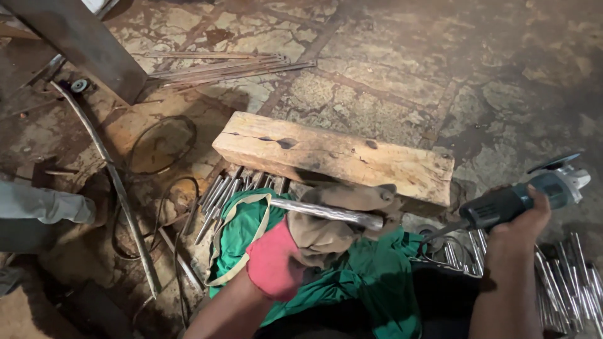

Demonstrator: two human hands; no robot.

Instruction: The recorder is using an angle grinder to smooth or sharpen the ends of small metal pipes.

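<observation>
Gripping a metal rod beside the wooden block's near edge, the gloved left hand leaves the right hand grasping a grinder.

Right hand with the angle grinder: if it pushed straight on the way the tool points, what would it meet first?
The right hand aims the angle grinder up and to the right. Past its disc end only bare stone floor shows, so the way looks free, though depth there is dim and uncertain.
</observation>
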